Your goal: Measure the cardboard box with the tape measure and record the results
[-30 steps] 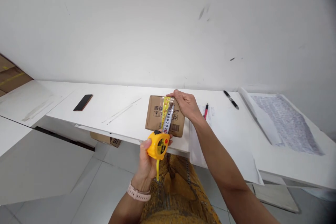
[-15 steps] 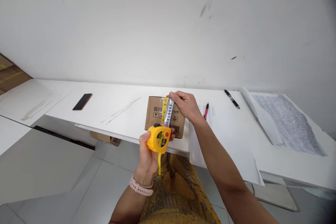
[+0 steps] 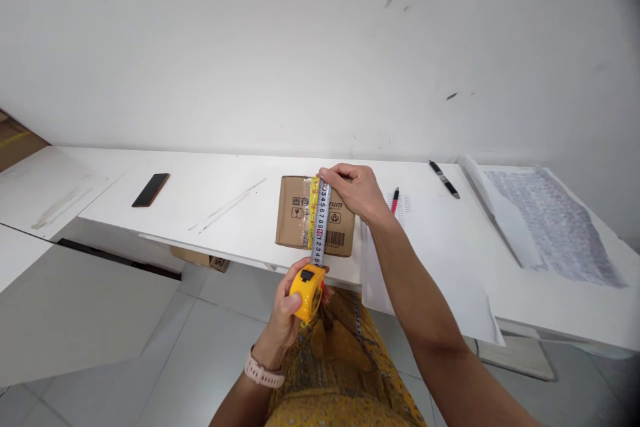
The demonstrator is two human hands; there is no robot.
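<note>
A small brown cardboard box (image 3: 291, 230) with dark print and yellow-marked tape lies at the front of the white table. My left hand (image 3: 286, 307) is wrapped around a yellow tape measure (image 3: 307, 293), held just off the table's front edge. Its metal blade runs across the top of the box, numbers facing up, from the far edge past the near edge. At the far edge of the box, my right hand (image 3: 355, 190) pinches the blade's end between thumb and fingers.
A dark phone (image 3: 151, 190) lies on the white table (image 3: 225, 177) at left. Right of the box are white papers (image 3: 430, 267), a red pen (image 3: 395, 200), a black pen (image 3: 444, 179) and a densely written sheet (image 3: 555, 227). Another carton (image 3: 200, 257) sits beneath the table.
My left hand has drawn the tape measure toward me and turned it, so more blade shows, now reaching past the near edge of the box. My right hand stays at the far edge.
</note>
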